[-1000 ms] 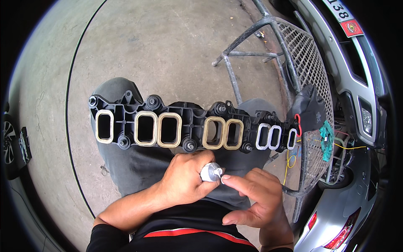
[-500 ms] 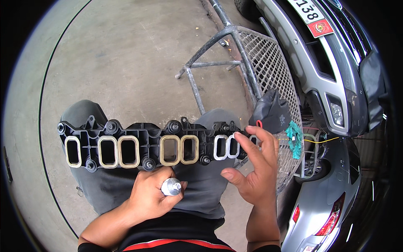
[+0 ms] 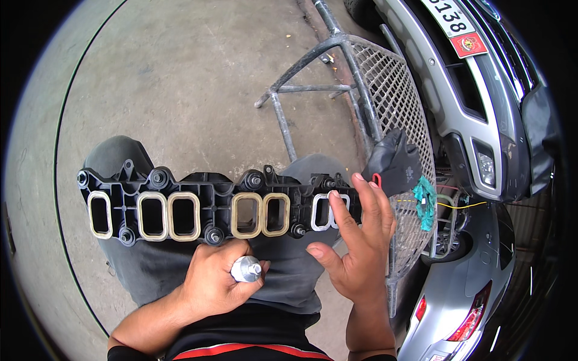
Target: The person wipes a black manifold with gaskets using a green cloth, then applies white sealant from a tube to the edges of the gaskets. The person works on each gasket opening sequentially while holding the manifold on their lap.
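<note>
A long black intake manifold (image 3: pixel 209 210) lies across my lap, its row of rounded rectangular ports facing up. Tan, bead-like rims surround the left and middle ports; the ports at the right end have whitish rims (image 3: pixel 321 213). My left hand (image 3: pixel 208 280) is closed around a silver metal tube (image 3: pixel 245 269), its nozzle end pointing up, just below the manifold's middle. Over the right end is my right hand (image 3: pixel 361 243), fingers spread and holding nothing. Its index fingertip is at a whitish rim; whether it touches, I cannot tell. That hand hides part of the right end.
On the right stands a metal frame with a mesh panel (image 3: pixel 385 78), bearing a black glove (image 3: pixel 394 162) and a crumpled teal cloth (image 3: pixel 425 203). Two vehicles, a front bumper (image 3: pixel 448 102) and a silver car (image 3: pixel 463 265), are beyond it. Concrete floor (image 3: pixel 174 78) lies ahead.
My right hand has shifted slightly left, its index finger moving along the whitish rims. My left hand keeps its hold on the tube. The view has shifted a little.
</note>
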Action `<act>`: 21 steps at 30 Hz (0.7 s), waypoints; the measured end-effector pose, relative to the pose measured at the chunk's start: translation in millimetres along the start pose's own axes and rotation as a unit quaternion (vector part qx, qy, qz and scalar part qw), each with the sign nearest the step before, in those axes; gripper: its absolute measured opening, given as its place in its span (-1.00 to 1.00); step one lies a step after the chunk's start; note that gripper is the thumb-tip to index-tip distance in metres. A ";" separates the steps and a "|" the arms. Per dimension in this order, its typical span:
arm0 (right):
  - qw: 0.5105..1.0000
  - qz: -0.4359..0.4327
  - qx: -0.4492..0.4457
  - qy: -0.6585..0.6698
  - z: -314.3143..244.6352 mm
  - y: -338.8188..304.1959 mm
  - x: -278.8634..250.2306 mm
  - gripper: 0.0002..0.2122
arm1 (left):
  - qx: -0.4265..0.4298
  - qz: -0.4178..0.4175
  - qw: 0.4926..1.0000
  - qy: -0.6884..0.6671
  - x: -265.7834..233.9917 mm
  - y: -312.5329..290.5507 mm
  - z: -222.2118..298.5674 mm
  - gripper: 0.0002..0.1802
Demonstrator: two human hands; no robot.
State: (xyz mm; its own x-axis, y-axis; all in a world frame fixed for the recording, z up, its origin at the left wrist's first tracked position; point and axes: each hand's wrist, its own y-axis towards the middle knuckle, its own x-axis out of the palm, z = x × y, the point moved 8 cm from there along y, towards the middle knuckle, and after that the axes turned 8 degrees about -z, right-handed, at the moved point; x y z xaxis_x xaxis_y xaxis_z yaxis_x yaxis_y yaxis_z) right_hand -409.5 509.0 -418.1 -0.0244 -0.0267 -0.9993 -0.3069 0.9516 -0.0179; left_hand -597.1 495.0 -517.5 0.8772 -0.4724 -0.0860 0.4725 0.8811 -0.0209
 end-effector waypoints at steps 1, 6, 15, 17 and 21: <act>1.000 0.001 0.000 -0.004 -1.4 0.1 1.0 -0.25 | -0.001 -0.001 1.000 -0.002 0.0 -0.2 0.1 -0.71; 1.000 0.005 -0.001 -0.001 -9.7 -0.7 4.2 -0.24 | 0.003 0.003 1.000 0.007 0.9 -0.4 0.9 -0.71; 1.000 0.009 0.002 0.023 -9.0 0.1 4.8 -0.24 | 0.000 -0.003 1.000 0.001 0.9 -0.1 -1.3 -0.71; 1.000 0.007 -0.005 0.026 -10.6 1.2 5.3 -0.24 | 0.004 0.000 1.000 0.008 0.4 -0.1 -0.7 -0.71; 0.997 0.016 -0.018 0.068 -8.3 4.1 0.6 -0.27 | -0.007 -0.001 1.000 0.008 1.0 -0.6 -1.3 -0.71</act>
State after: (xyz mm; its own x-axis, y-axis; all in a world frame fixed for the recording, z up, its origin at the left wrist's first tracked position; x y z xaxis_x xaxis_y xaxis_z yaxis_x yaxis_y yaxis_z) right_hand -418.6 510.4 -418.5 -0.1626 -0.0399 -0.9859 -0.3376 0.9411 0.0176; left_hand -596.6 494.1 -518.9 0.8747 -0.4737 -0.1023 0.4727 0.8805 -0.0358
